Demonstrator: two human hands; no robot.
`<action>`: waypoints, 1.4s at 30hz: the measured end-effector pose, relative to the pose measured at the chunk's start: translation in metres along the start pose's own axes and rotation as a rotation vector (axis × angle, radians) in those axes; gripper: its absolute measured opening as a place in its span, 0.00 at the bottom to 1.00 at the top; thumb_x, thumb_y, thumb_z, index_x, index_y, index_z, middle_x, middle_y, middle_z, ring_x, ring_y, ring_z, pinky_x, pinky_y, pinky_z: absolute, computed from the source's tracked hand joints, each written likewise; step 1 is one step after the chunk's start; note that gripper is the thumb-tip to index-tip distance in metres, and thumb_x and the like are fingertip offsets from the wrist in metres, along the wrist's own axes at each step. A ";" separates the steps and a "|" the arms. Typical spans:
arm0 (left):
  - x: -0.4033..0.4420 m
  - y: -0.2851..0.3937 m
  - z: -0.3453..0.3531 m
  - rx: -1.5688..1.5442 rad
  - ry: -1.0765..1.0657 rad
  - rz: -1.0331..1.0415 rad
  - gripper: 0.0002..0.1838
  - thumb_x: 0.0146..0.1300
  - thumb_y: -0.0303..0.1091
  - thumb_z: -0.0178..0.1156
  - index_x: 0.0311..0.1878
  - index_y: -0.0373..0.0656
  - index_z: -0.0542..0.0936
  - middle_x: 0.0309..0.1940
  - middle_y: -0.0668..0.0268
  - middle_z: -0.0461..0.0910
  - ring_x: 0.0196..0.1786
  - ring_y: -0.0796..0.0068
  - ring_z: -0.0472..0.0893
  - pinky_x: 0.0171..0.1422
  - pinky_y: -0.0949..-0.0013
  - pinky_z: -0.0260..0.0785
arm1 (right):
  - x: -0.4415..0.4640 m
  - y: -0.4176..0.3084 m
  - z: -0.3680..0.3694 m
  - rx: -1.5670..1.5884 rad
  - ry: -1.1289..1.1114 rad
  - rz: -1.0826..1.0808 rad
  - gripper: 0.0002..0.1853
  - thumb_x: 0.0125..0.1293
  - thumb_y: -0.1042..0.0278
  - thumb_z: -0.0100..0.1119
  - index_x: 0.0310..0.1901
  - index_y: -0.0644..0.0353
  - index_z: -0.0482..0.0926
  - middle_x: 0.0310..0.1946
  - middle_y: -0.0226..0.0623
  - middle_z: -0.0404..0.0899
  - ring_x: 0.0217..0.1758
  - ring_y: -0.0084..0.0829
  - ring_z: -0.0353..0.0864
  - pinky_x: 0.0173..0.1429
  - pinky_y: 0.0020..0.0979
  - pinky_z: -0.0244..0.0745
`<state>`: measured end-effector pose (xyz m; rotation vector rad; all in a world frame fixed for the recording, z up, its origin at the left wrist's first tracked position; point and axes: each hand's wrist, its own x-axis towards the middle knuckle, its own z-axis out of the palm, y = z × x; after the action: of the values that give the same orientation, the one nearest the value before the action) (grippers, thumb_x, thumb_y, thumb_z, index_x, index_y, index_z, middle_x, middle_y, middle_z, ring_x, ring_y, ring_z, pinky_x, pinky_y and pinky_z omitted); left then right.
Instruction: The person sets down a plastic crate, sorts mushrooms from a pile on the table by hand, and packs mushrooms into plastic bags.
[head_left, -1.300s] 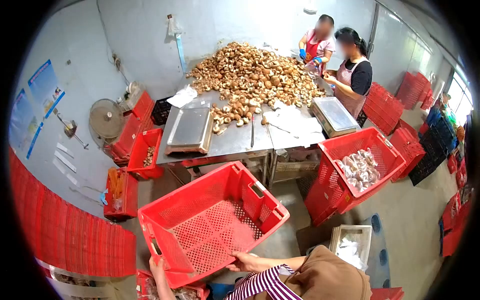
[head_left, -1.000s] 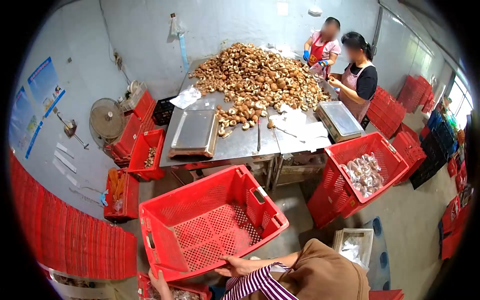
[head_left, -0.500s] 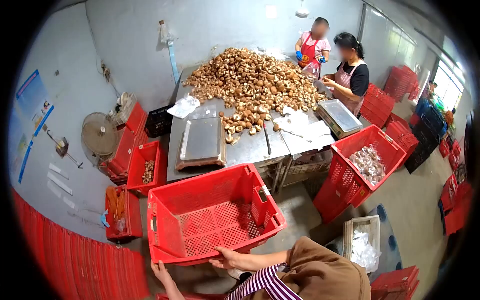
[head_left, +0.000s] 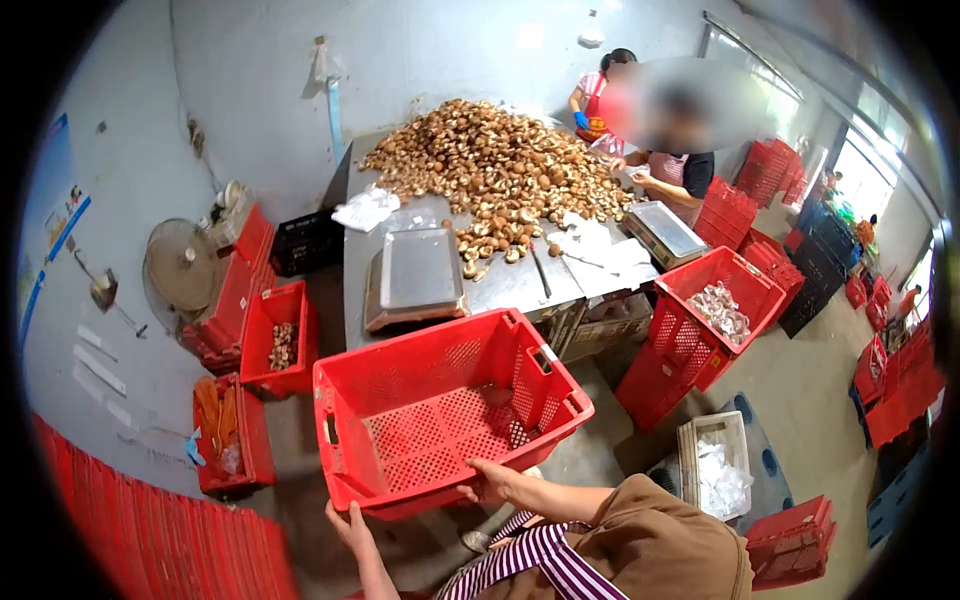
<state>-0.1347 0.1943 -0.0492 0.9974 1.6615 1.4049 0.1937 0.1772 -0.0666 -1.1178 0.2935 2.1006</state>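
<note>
An empty red plastic crate [head_left: 440, 420] with a perforated floor is held in front of me, tilted so that its inside shows. My left hand [head_left: 352, 528] grips its near left corner from below. At the near long side, my right hand [head_left: 490, 484] has its fingers on the crate's wall, part of them under it. Beyond the crate stands a metal table [head_left: 500, 290] bearing a large heap of brown mushrooms [head_left: 490, 160]. Two flat scales, the left one [head_left: 422, 270] and the right one [head_left: 665, 232], lie near the table's front edge.
Right of the table, a red crate [head_left: 655, 380] holds bagged mushrooms [head_left: 718, 310]. Two people stand behind the table's right side. At left are a fan [head_left: 183, 265], red crates [head_left: 278, 378] and a long crate stack [head_left: 150, 530]. A pale bin [head_left: 688, 460] with white bags stands at right.
The crate in my hands has moved slightly right, and both hands have shifted with it. The view has turned to the right. One co-worker at the table now leans lower.
</note>
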 end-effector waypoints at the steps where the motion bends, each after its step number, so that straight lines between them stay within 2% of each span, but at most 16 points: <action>1: -0.004 0.007 -0.002 0.013 -0.018 0.019 0.25 0.67 0.33 0.61 0.66 0.40 0.69 0.60 0.58 0.74 0.62 0.63 0.73 0.69 0.62 0.62 | 0.004 -0.001 -0.004 0.026 -0.026 0.023 0.23 0.72 0.45 0.53 0.58 0.54 0.74 0.44 0.41 0.84 0.38 0.40 0.86 0.35 0.37 0.81; 9: 0.021 0.011 -0.012 0.047 0.002 0.029 0.26 0.69 0.37 0.61 0.67 0.38 0.69 0.61 0.58 0.74 0.61 0.64 0.74 0.67 0.64 0.64 | 0.004 0.009 0.027 -0.044 0.079 0.025 0.26 0.71 0.40 0.53 0.58 0.54 0.73 0.43 0.48 0.82 0.38 0.41 0.83 0.34 0.37 0.77; 12: 0.035 0.033 -0.012 0.103 0.018 -0.022 0.26 0.71 0.36 0.59 0.69 0.38 0.68 0.61 0.59 0.74 0.58 0.67 0.76 0.64 0.66 0.68 | 0.008 0.007 0.048 0.023 0.034 0.061 0.24 0.70 0.42 0.56 0.59 0.48 0.72 0.52 0.39 0.80 0.45 0.41 0.82 0.37 0.35 0.77; 14: 0.042 0.036 -0.008 0.090 -0.020 -0.003 0.29 0.71 0.37 0.59 0.71 0.39 0.66 0.61 0.58 0.74 0.58 0.68 0.75 0.64 0.65 0.68 | 0.000 0.007 0.060 0.064 0.103 0.010 0.28 0.70 0.39 0.56 0.62 0.50 0.70 0.47 0.49 0.80 0.41 0.42 0.82 0.33 0.37 0.77; 18: 0.061 0.005 -0.004 0.178 0.050 -0.058 0.32 0.71 0.40 0.59 0.74 0.40 0.64 0.63 0.59 0.73 0.59 0.69 0.75 0.62 0.66 0.69 | -0.004 0.009 0.066 0.036 0.062 0.017 0.27 0.70 0.39 0.56 0.61 0.47 0.70 0.49 0.48 0.79 0.44 0.42 0.81 0.35 0.36 0.77; 21: 0.050 0.034 -0.004 0.085 -0.017 -0.169 0.34 0.73 0.49 0.56 0.77 0.49 0.60 0.71 0.61 0.67 0.68 0.63 0.71 0.61 0.55 0.70 | 0.012 0.012 0.066 0.068 0.088 0.030 0.27 0.71 0.40 0.54 0.59 0.53 0.70 0.50 0.47 0.79 0.44 0.42 0.80 0.36 0.36 0.77; 28: 0.048 0.033 0.001 0.076 -0.026 -0.212 0.35 0.74 0.48 0.55 0.78 0.47 0.57 0.73 0.62 0.63 0.69 0.62 0.70 0.60 0.57 0.70 | -0.001 0.009 0.065 0.059 0.038 0.005 0.26 0.73 0.41 0.51 0.55 0.56 0.71 0.45 0.45 0.80 0.40 0.40 0.81 0.37 0.38 0.77; 29: 0.052 0.020 0.007 0.017 0.045 -0.130 0.31 0.73 0.36 0.56 0.75 0.39 0.60 0.65 0.61 0.71 0.62 0.69 0.73 0.63 0.67 0.67 | -0.002 0.007 0.062 0.018 0.055 -0.024 0.26 0.72 0.41 0.53 0.55 0.57 0.72 0.44 0.44 0.81 0.41 0.39 0.82 0.39 0.37 0.77; 32: 0.045 0.043 0.009 0.009 0.001 -0.162 0.28 0.74 0.35 0.55 0.72 0.37 0.63 0.62 0.59 0.73 0.60 0.70 0.75 0.65 0.65 0.66 | 0.000 0.008 0.052 0.010 0.038 -0.052 0.26 0.72 0.40 0.53 0.56 0.57 0.71 0.45 0.42 0.81 0.40 0.38 0.82 0.42 0.36 0.75; 34: 0.048 0.038 0.001 0.118 -0.041 -0.025 0.27 0.73 0.35 0.57 0.70 0.37 0.64 0.59 0.59 0.74 0.56 0.71 0.77 0.60 0.66 0.69 | -0.005 0.015 0.055 0.028 -0.012 -0.081 0.28 0.70 0.40 0.55 0.58 0.56 0.70 0.50 0.41 0.79 0.41 0.37 0.80 0.43 0.36 0.74; 37: 0.053 0.045 -0.018 0.075 -0.196 -0.088 0.28 0.70 0.34 0.62 0.68 0.37 0.66 0.53 0.61 0.77 0.43 0.79 0.78 0.42 0.73 0.74 | -0.015 0.016 0.050 -0.047 -0.034 -0.016 0.40 0.63 0.28 0.56 0.65 0.53 0.68 0.54 0.41 0.77 0.53 0.40 0.75 0.47 0.40 0.73; 38: 0.059 0.043 -0.026 0.054 -0.290 -0.164 0.29 0.68 0.33 0.64 0.68 0.36 0.66 0.48 0.62 0.77 0.41 0.78 0.78 0.42 0.73 0.74 | -0.013 0.021 0.056 -0.047 0.024 -0.080 0.43 0.62 0.24 0.53 0.65 0.55 0.70 0.56 0.45 0.76 0.55 0.43 0.75 0.55 0.45 0.72; 39: 0.065 0.025 -0.041 0.122 -0.375 -0.089 0.30 0.68 0.33 0.64 0.69 0.36 0.65 0.45 0.61 0.78 0.41 0.75 0.80 0.44 0.71 0.75 | -0.017 0.023 0.077 -0.144 0.247 -0.179 0.47 0.60 0.21 0.50 0.66 0.57 0.69 0.60 0.48 0.75 0.58 0.44 0.74 0.65 0.48 0.67; 40: 0.066 0.031 -0.053 0.227 -0.439 -0.042 0.32 0.68 0.32 0.63 0.71 0.37 0.64 0.47 0.57 0.78 0.43 0.71 0.81 0.45 0.68 0.77 | -0.013 0.023 0.073 -0.153 0.261 -0.171 0.49 0.58 0.19 0.48 0.66 0.57 0.69 0.65 0.50 0.71 0.60 0.46 0.73 0.70 0.48 0.61; 41: 0.067 0.027 -0.068 0.139 -0.524 -0.033 0.33 0.67 0.31 0.63 0.73 0.39 0.62 0.52 0.54 0.77 0.42 0.68 0.81 0.46 0.67 0.77 | -0.009 0.025 0.065 -0.161 0.323 -0.180 0.48 0.57 0.19 0.49 0.64 0.56 0.72 0.61 0.49 0.76 0.58 0.45 0.76 0.66 0.47 0.65; 42: 0.072 0.036 -0.082 0.123 -0.549 0.016 0.35 0.66 0.30 0.64 0.74 0.40 0.61 0.48 0.55 0.79 0.41 0.68 0.81 0.45 0.67 0.77 | -0.002 0.029 0.056 -0.137 0.338 -0.204 0.44 0.58 0.20 0.48 0.59 0.56 0.76 0.53 0.47 0.81 0.52 0.44 0.80 0.55 0.43 0.71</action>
<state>-0.2355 0.2280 -0.0060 1.3264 1.3352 0.9285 0.1395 0.1840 -0.0353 -1.5199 0.1859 1.7702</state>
